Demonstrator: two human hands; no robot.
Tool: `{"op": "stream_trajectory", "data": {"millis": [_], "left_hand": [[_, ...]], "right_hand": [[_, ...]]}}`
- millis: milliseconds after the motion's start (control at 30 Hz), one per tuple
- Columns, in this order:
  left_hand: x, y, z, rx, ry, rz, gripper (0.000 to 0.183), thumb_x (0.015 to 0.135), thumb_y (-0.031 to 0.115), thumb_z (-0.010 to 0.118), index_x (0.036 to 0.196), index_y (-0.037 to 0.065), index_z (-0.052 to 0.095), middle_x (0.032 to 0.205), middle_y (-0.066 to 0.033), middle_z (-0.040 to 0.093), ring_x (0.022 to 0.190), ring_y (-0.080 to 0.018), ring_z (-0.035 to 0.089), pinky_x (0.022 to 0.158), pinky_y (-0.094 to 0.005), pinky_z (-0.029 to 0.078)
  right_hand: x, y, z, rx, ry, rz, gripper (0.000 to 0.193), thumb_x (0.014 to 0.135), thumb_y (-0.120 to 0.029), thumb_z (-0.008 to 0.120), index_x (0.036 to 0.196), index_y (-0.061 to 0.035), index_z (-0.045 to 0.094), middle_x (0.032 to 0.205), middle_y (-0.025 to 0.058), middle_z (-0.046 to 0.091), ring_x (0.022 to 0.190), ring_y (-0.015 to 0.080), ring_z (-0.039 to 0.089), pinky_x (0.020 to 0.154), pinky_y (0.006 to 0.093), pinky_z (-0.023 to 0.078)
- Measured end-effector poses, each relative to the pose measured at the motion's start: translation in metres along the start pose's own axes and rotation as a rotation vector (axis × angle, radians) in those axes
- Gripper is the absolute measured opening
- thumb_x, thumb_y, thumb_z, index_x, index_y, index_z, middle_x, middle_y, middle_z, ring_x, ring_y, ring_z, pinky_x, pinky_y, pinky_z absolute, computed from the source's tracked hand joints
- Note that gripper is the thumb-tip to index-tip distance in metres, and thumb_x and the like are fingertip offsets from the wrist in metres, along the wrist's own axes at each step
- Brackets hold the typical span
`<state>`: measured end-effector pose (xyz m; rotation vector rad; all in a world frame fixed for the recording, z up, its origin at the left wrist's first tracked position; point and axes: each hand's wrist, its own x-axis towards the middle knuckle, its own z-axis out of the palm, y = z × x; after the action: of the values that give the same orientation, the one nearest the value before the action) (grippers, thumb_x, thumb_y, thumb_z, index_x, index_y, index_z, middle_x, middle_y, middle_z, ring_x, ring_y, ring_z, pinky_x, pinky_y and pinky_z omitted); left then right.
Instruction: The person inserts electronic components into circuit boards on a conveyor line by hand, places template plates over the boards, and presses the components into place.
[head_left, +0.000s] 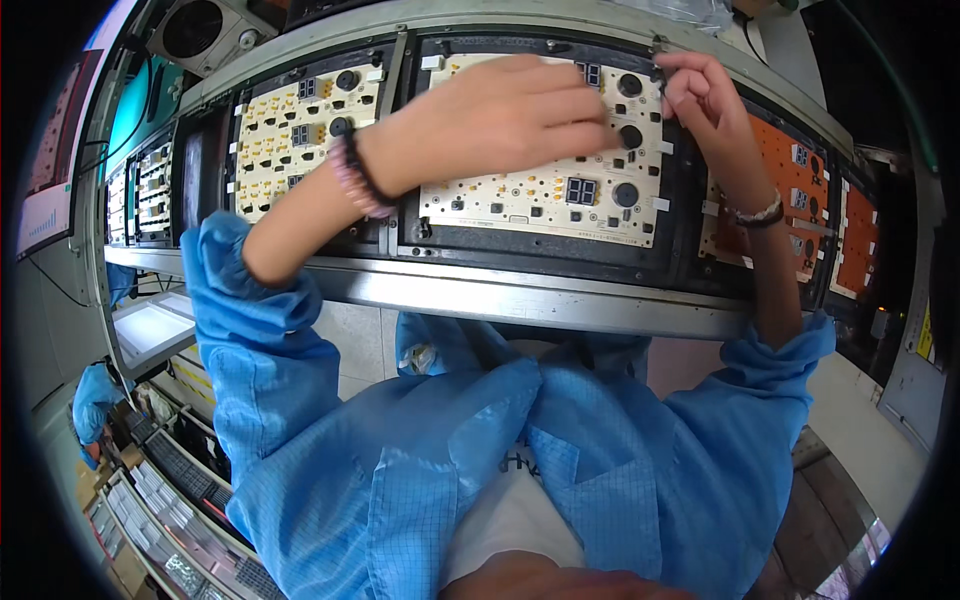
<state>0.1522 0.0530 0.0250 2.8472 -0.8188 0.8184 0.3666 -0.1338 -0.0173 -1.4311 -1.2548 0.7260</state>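
A cream circuit board (480, 207) lies in a black frame (560, 252) in front of me. It carries two-digit displays (581, 191), black round parts (626, 195) and small yellow parts. My left hand (500, 120) reaches across the board, back up and slightly blurred. Its fingers stretch to the right, with the tips beside another black round part (630, 136); the thumb is hidden. My right hand (705, 105) is at the board's upper right corner. Its fingers curl in with thumb and forefinger close together, and whatever they hold cannot be made out.
To the left sits a second cream board (262, 150) in its own frame. Orange boards (775, 160) lie to the right. A metal rail (500, 298) runs along the near edge. At far left are a screen (60, 130) and, lower down, racks of trays (165, 500) near another person's blue sleeve (95, 400).
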Motion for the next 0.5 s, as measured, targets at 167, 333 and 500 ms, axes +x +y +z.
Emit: {"op": "stream_trajectory", "data": {"millis": [167, 333, 500], "left_hand": [[-0.070, -0.005, -0.049, 0.082, -0.146, -0.169, 0.028, 0.082, 0.015, 0.066, 0.111, 0.013, 0.067, 0.105, 0.0002, 0.064, 0.094, -0.0184, 0.063, 0.078, -0.0300, 0.052], [-0.137, 0.001, -0.082, 0.024, -0.135, -0.432, 0.032, 0.079, 0.001, 0.071, 0.110, 0.009, 0.070, 0.103, -0.0039, 0.068, 0.089, -0.0224, 0.065, 0.074, -0.0331, 0.053], [-0.178, 0.004, -0.089, 0.017, -0.047, -0.606, 0.033, 0.080, -0.006, 0.069, 0.110, 0.007, 0.071, 0.104, -0.0068, 0.070, 0.089, -0.0246, 0.067, 0.075, -0.0336, 0.054]], "right_hand": [[-0.008, -0.012, 0.012, -0.480, -0.006, 0.027, 0.018, 0.097, 0.001, 0.055, 0.113, -0.0031, 0.061, 0.078, -0.0022, 0.055, 0.072, 0.0070, 0.052, 0.070, 0.0220, 0.042], [-0.004, -0.021, 0.027, -0.810, 0.036, -0.056, 0.015, 0.094, -0.002, 0.060, 0.108, -0.0057, 0.064, 0.071, -0.0003, 0.054, 0.065, 0.0108, 0.051, 0.064, 0.0280, 0.041], [0.000, -0.013, 0.035, -0.891, 0.072, -0.029, 0.027, 0.094, -0.005, 0.060, 0.120, -0.0094, 0.058, 0.074, -0.0027, 0.054, 0.067, 0.0112, 0.054, 0.069, 0.0301, 0.039]]}}
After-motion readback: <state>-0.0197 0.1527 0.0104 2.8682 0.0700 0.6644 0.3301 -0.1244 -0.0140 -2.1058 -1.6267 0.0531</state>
